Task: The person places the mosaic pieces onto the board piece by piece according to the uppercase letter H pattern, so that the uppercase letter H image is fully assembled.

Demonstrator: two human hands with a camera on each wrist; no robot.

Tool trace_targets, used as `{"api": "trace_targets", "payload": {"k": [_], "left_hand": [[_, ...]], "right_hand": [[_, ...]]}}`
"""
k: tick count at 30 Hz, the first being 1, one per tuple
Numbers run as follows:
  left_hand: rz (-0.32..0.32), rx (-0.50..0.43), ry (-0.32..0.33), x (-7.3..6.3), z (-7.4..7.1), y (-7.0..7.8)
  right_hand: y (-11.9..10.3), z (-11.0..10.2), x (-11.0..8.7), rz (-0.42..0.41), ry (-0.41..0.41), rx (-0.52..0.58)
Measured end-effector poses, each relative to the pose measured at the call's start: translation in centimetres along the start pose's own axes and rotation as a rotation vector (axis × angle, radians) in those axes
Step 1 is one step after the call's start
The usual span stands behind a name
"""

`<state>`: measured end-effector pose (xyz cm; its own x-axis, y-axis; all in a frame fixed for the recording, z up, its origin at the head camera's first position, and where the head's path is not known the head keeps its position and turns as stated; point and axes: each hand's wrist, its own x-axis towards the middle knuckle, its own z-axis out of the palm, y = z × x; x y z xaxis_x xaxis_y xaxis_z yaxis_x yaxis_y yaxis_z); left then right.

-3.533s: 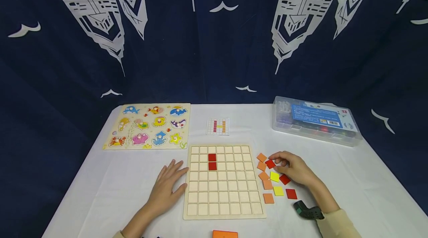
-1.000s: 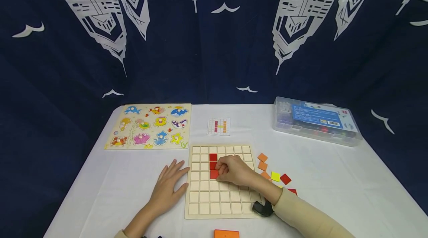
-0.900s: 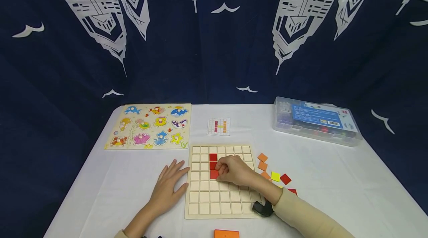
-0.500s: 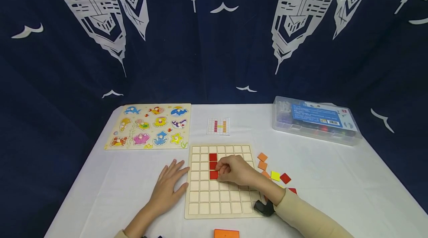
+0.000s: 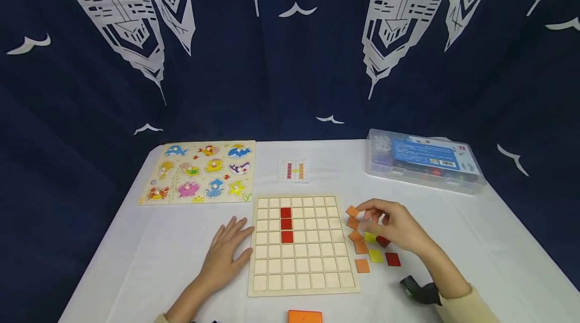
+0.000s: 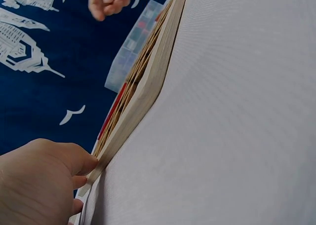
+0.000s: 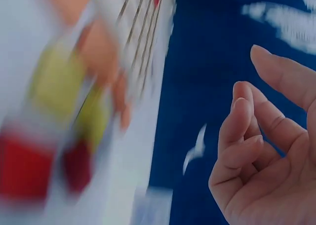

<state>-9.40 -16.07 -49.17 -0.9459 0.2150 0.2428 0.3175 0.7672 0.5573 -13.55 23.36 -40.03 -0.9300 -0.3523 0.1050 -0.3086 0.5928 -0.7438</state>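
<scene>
A wooden grid board (image 5: 303,280) lies mid-table with three red square tiles (image 5: 286,223) set one below another in one column. My left hand (image 5: 225,255) rests at the board's left side, fingers spread; in the left wrist view its fingertips are right at the board edge (image 6: 143,94). Over the loose tiles on the right is my right hand (image 5: 396,224). Its thumb and index finger stand apart with nothing between them in the right wrist view, the other fingers loosely curled. Below it lie several orange tiles (image 5: 362,265), yellow tiles (image 5: 375,256) and red tiles (image 5: 392,259), one red partly covered.
A small pattern card (image 5: 293,171) lies behind the board. At the back left is a sea-animal peg puzzle (image 5: 226,199), and at the back right a clear plastic case (image 5: 423,156). An orange block (image 5: 305,316) sits at the near edge of the view.
A third red tile was taken from the loose ones and laid in the column beneath the other two. The right hand let go and moved back right. The left hand has stayed put.
</scene>
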Motion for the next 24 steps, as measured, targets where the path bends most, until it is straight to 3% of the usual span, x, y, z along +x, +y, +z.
{"api": "trace_targets", "payload": {"k": [4, 11, 24], "left_hand": [[-0.001, -0.008, 0.008, -0.1, 0.1, -0.2], [0.003, -0.015, 0.024, -0.3, 0.4, -0.2], [0.010, -0.009, 0.022, -0.1, 0.1, 0.0]], "right_hand": [[3.4, -1.6, -1.8, 0.080, 0.043, -0.011], [7.5, -2.2, -3.2, 0.192, -0.034, 0.124], [8.6, -1.4, -3.5, 0.192, -0.100, 0.130]]}}
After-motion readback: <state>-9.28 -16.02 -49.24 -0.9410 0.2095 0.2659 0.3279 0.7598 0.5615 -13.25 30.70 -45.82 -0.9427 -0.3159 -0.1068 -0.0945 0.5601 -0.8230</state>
